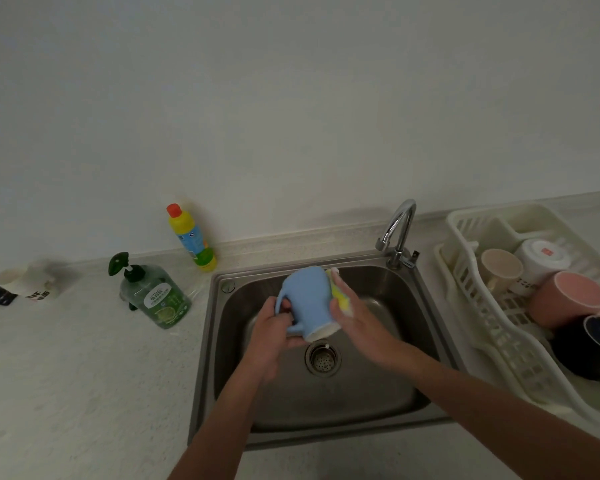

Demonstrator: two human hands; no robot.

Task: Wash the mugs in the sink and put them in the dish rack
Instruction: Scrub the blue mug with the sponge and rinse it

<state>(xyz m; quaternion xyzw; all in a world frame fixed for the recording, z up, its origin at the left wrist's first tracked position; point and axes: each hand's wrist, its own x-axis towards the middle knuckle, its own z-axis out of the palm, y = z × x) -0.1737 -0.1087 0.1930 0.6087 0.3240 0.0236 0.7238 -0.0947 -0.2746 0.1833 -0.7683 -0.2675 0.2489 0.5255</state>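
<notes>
Both bare forearms reach in from the bottom edge, angling toward each other over the basin. The left hand (270,336) has its fingers curled through the handle of the blue mug (307,299), tipping it mouth-down. The right hand (355,315) lies flat-fingered along the mug's far side, pressing a yellow sponge (340,295) against it, wrist slightly bent.

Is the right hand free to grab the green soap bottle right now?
Probably not: the right hand presses a sponge on the blue mug, and the soap bottle stands beyond the left hand.
</notes>
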